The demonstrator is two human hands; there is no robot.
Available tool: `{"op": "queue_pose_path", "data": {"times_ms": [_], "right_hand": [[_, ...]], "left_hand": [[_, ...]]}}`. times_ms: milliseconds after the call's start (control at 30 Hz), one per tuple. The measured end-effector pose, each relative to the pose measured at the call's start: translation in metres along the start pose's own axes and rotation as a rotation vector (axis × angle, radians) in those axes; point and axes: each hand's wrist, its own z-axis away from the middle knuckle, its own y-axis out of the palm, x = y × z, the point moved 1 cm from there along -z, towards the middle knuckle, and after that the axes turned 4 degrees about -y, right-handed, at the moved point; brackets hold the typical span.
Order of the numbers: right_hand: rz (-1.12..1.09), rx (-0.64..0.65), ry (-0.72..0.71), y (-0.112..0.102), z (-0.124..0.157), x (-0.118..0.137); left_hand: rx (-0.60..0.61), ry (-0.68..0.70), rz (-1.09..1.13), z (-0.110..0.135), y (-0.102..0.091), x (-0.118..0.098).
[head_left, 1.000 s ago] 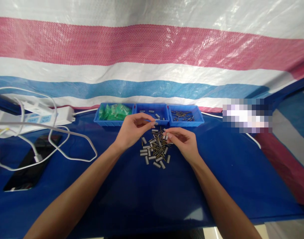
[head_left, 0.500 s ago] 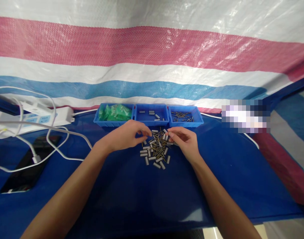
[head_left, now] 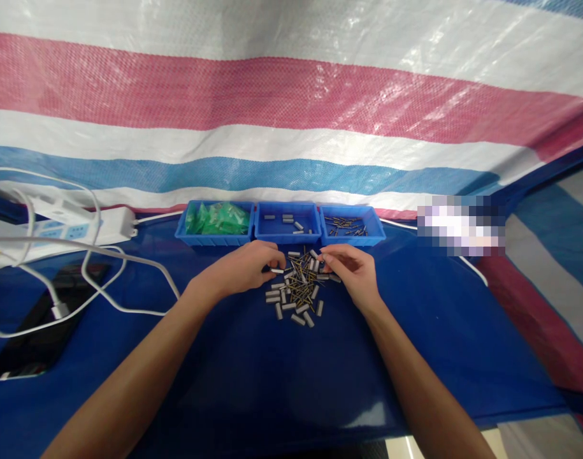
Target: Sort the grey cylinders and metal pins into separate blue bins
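A loose pile of small silver metal cylinders (head_left: 302,308) and thin brass-coloured pins (head_left: 301,290) lies on the blue table. At the pile's left edge my left hand (head_left: 248,266) is closed in a pinch, with one small metal cylinder (head_left: 277,271) at its fingertips. My right hand (head_left: 352,271) rests at the pile's right side, thumb and fingers pressed together beside some cylinders; what it pinches is too small to make out. Behind the pile, the middle blue bin (head_left: 287,238) holds several cylinders, and the right blue bin (head_left: 353,240) holds several pins.
Green plastic bags fill the left blue bin (head_left: 215,240). On the left are a white power strip (head_left: 123,223), tangled white cables (head_left: 143,312) and a dark phone (head_left: 37,338). A striped tarp (head_left: 281,95) hangs behind the bins. A blurred-out object (head_left: 458,226) lies at the right.
My left fingers have lowered slightly and closed on a small metal cylinder at the pile's left edge. My right hand has stayed nearly in place. The view has shifted slightly.
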Motion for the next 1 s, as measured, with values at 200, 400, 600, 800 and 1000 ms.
{"op": "queue_pose_path", "data": {"times_ms": [200,400,600,800,1000], "right_hand": [[-0.004,0.001,0.004,-0.001,0.000,-0.002],[0.021,0.016,0.003,-0.002,0.000,-0.003],[0.024,0.045,0.021,0.000,0.002,-0.002],[0.066,0.068,0.024,0.004,0.004,-0.004],[0.078,0.094,0.020,0.003,0.005,-0.005]], "left_hand": [[-0.112,0.012,0.039,0.001,-0.007,-0.007],[-0.332,-0.033,0.304,0.000,-0.012,-0.021],[-0.386,-0.095,0.564,-0.001,-0.010,-0.025],[-0.358,-0.118,0.632,-0.002,-0.009,-0.026],[-0.360,-0.120,0.612,-0.001,-0.011,-0.027]]}}
